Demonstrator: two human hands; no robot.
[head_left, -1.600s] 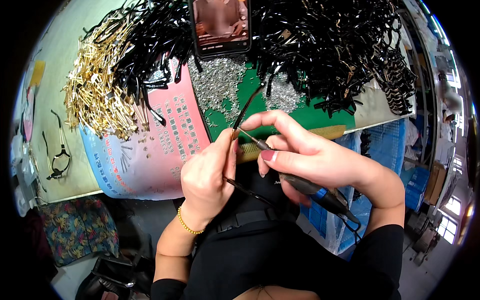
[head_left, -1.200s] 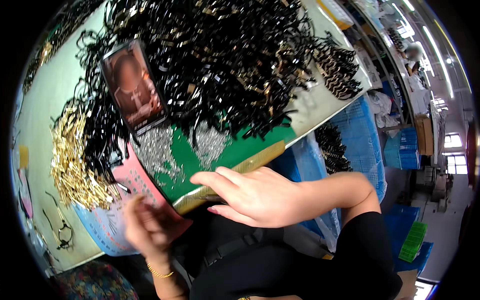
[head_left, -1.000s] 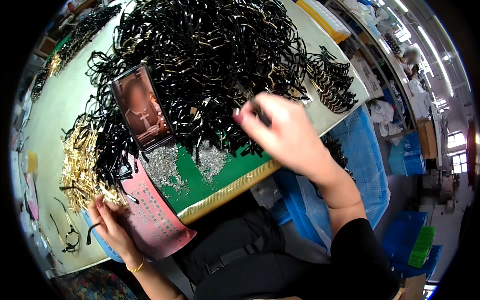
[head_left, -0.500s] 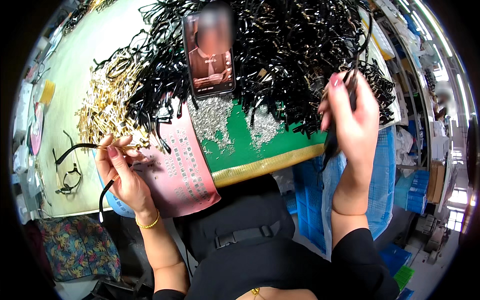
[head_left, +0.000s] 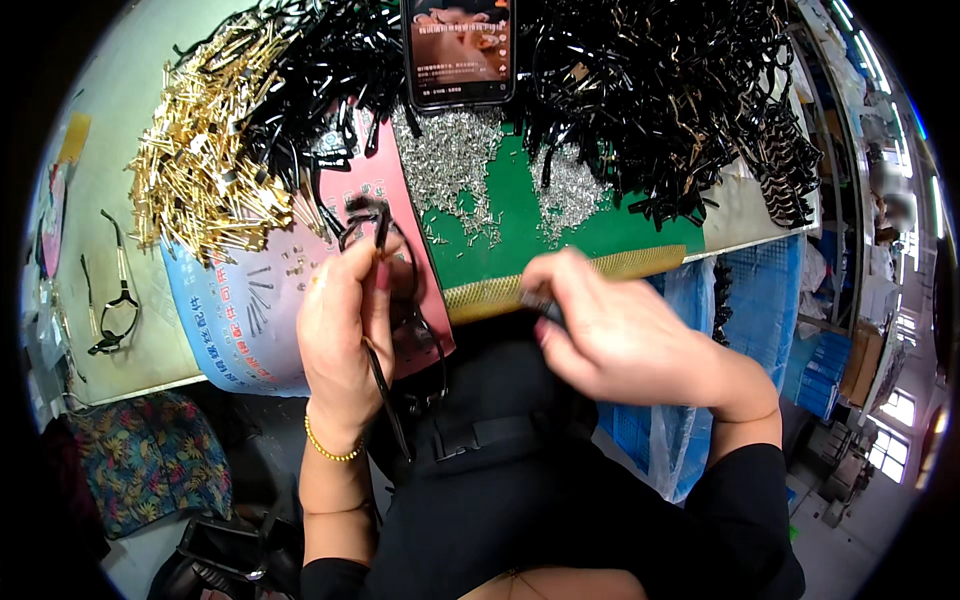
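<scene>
My left hand (head_left: 345, 330) is closed around a pair of black eyeglasses (head_left: 385, 388), held over the pink and blue printed sheet. One of its temples points down toward my lap, and part of the frame is hidden behind my fingers. Close by on the right, my right hand (head_left: 615, 335) is pinched shut and smeared by motion. Something small and dark shows between its fingertips, but I cannot tell its kind. Beyond my hands lie a heap of gold-coloured thin parts (head_left: 200, 150) and a large heap of black eyeglass temples (head_left: 660, 110).
A phone (head_left: 462, 60) stands between the heaps. Tiny silver metal pieces (head_left: 455, 160) are strewn on the green mat (head_left: 480, 265), which has a gold woven strip (head_left: 640, 268) along its front edge. Another pair of glasses (head_left: 122, 305) lies at left. Blue crates (head_left: 770, 285) stand at right.
My right hand has come from the black heap to the middle, near my left hand. My left hand has moved right and turned, with black eyeglasses in it. The view has shifted.
</scene>
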